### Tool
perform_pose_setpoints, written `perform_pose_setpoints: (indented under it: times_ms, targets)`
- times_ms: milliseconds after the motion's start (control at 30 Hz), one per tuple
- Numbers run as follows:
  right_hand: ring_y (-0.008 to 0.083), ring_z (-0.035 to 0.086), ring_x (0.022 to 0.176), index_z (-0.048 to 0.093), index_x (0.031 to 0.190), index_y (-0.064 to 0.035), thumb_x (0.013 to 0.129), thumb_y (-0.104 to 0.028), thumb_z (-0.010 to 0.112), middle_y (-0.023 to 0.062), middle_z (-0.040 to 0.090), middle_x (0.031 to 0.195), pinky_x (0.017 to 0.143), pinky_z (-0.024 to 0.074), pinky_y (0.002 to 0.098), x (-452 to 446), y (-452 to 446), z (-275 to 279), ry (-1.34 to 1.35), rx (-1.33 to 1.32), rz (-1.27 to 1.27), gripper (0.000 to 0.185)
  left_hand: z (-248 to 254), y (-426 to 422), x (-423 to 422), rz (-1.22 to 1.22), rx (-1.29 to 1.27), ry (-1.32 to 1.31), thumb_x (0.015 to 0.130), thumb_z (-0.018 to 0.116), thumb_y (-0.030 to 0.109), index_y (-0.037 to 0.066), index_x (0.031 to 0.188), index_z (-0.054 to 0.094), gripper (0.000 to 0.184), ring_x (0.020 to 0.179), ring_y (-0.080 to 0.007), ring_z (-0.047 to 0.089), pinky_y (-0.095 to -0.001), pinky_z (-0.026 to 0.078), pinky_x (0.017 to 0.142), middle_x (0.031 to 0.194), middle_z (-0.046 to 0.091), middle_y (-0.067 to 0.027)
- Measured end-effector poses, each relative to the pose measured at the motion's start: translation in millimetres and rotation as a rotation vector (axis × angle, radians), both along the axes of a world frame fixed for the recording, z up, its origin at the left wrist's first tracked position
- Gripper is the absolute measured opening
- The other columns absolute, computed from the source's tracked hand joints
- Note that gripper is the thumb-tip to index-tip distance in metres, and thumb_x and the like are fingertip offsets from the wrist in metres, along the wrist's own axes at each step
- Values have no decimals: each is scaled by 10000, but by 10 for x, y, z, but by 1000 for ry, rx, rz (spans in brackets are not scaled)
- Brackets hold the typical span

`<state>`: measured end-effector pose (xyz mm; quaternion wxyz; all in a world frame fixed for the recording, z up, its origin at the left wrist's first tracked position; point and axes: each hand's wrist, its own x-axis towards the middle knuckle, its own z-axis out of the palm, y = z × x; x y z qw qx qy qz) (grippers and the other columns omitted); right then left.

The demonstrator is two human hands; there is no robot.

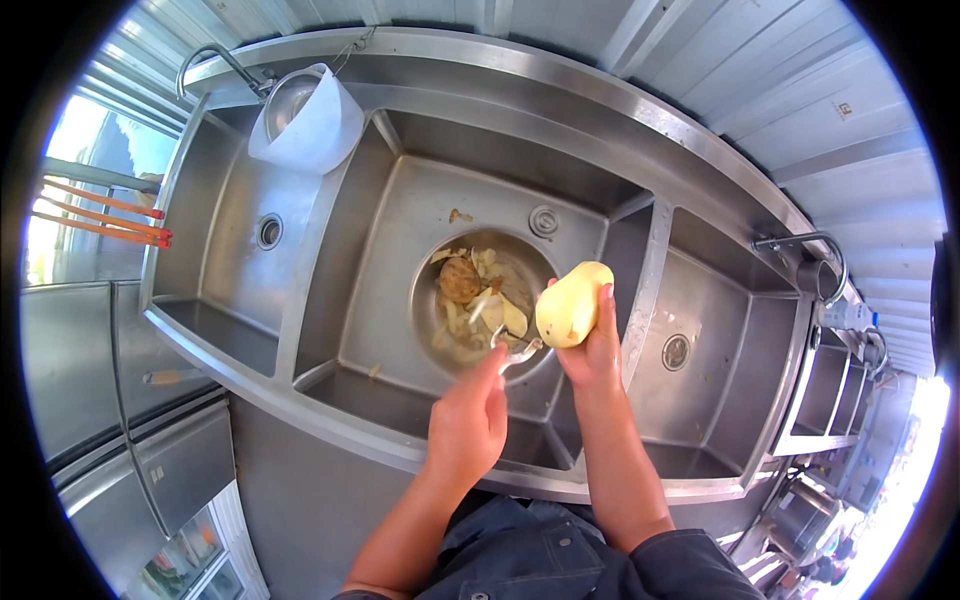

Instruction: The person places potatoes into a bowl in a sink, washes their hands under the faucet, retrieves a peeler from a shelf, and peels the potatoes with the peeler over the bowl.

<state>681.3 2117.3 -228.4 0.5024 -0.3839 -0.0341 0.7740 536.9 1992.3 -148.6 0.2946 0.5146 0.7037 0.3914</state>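
Note:
My right hand point(594, 352) holds a peeled yellow potato point(572, 303) above the right side of a metal bowl. In my left hand point(468, 420) is a Y-shaped peeler point(516, 350), its head just left of the potato's lower end. I cannot tell whether the blade touches it. The round metal bowl point(420, 326) sits in the middle sink basin, below both hands. Inside it lie a brown unpeeled potato point(460, 280), a pale peeled potato point(511, 318) and many peelings point(487, 262), partly in water.
The middle basin point(400, 215) has a drain strainer point(543, 221) and a few scraps. A left basin point(235, 225) and a right basin point(700, 320) flank it. A white container with a metal bowl point(315, 125) rests at the back left. Faucets point(215, 62) stand at both ends.

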Motion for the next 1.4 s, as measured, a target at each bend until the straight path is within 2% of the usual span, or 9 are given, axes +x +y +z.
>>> perform_pose_setpoints:
  times_ms: [133,267,333,467,733,933,1133,1200,1400]
  targets:
    - [297,636,1131,600,1250,-102,934,-485,706,115,667,1202,1006,525,475,-3,-69,-81,97,23,28,508,-6,209,89,52,30,-51,954,580,-31,-1,1308,611,357,899,-354,711,-395,561,796,1083,708,-223]
    - [264,646,1111,580,1270,-105,957,-476,682,83,678,1168,966,544,459,-77,11,-46,86,14,-58,495,17,165,255,45,-23,-14,940,601,-22,14,1322,595,384,902,-407,687,-442,555,784,1038,691,-245]
    - [258,647,1105,580,1266,-110,953,-473,689,72,676,1166,962,547,457,-85,27,-17,36,-30,-90,492,-46,-18,344,-75,-176,-133,940,601,-17,21,1323,596,385,905,-414,685,-448,554,785,1052,693,-240]
    - [247,663,1083,624,1217,-130,933,-502,702,51,698,1146,950,557,437,-116,13,-50,38,-18,-101,474,14,120,90,28,94,-10,933,610,-12,41,1327,599,398,844,-386,686,-433,560,736,995,694,-202]
    - [258,638,1121,578,1271,-131,950,-497,683,62,663,1210,993,525,465,-69,74,-80,113,-52,-15,498,-291,-86,202,-123,-107,58,896,618,-21,55,1338,584,450,787,-374,677,-439,550,661,920,675,-182]
    - [230,654,1075,634,1213,-131,963,-523,651,35,690,1145,957,535,436,-69,-5,15,64,-30,-27,465,39,143,-58,-26,66,54,918,611,-17,43,1296,618,383,788,-357,678,-416,548,693,927,678,-184]
    - [244,615,1139,538,1310,-92,1016,-369,627,88,631,1229,991,514,442,-40,-55,-9,-123,-14,-40,413,-20,217,-45,-44,20,158,892,644,41,96,1359,589,473,780,-346,664,-447,538,656,917,659,-136]
    - [233,609,1138,541,1301,-78,999,-287,664,83,632,1212,994,512,432,-113,-79,64,-223,171,-42,387,-64,265,49,-30,-3,188,893,644,47,99,1362,588,475,776,-346,663,-446,537,651,910,656,-135]
    - [213,610,1131,535,1298,-69,953,-158,718,67,638,1178,985,516,404,-165,-32,177,-353,124,-172,401,-231,44,188,-59,-18,187,898,640,55,98,1394,557,505,739,-364,653,-455,529,623,908,647,-153]
